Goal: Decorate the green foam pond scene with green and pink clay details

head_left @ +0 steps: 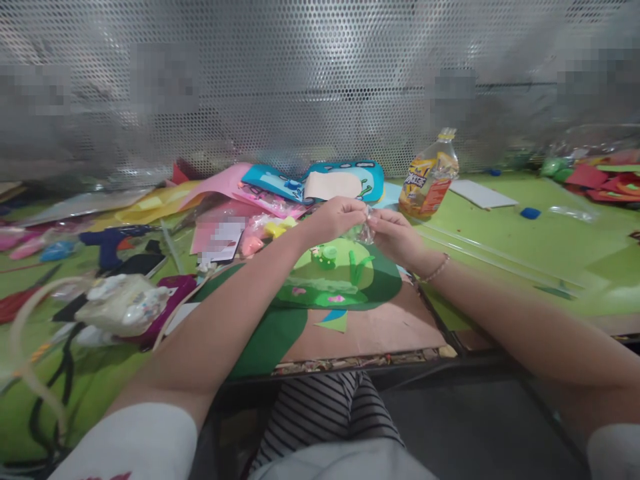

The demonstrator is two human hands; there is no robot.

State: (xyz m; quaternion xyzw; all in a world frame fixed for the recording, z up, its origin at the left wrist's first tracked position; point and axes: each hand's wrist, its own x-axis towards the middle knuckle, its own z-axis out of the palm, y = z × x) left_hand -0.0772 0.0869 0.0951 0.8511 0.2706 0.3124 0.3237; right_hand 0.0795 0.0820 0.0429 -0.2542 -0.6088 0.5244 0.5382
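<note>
My left hand (341,219) and my right hand (395,233) meet above the work surface, fingers pinched on a small clear plastic bag (367,233) between them. What the bag contains, if anything, is too small to tell. Below them lies a green craft scene (383,283) of layered cut shapes, with a light green lump, grass-like blades and pink bits on it. The scene rests on a brown board (370,340). A small blue and green paper triangle (334,323) lies in front of it.
A plastic bottle (429,177) stands behind my right hand, beside a white board (483,193) and a blue lump (530,213). Clear rods (500,257) lie to the right. Leftward are a blue glue gun (110,243), scissors (30,300), cables and bagged clay. A perforated metal panel (310,80) closes the back.
</note>
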